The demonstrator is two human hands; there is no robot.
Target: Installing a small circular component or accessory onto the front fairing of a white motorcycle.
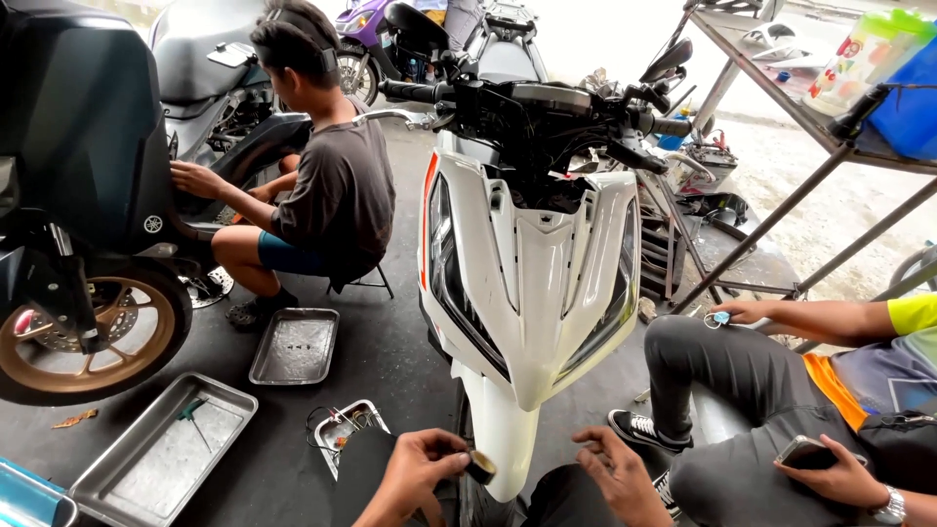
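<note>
Item: roll of tape, small, dark, likely light and stiff; pinch it by the outer rim. Location: in your left hand, fingers closed on it, just beside the white scooter front. Your right hand: empty, fingers loosely spread, near the scooter's wheel. Floor: metal trays.

Scooter centre; trays on floor to its left, seated person behind them; second seated person at right, rack behind
</note>
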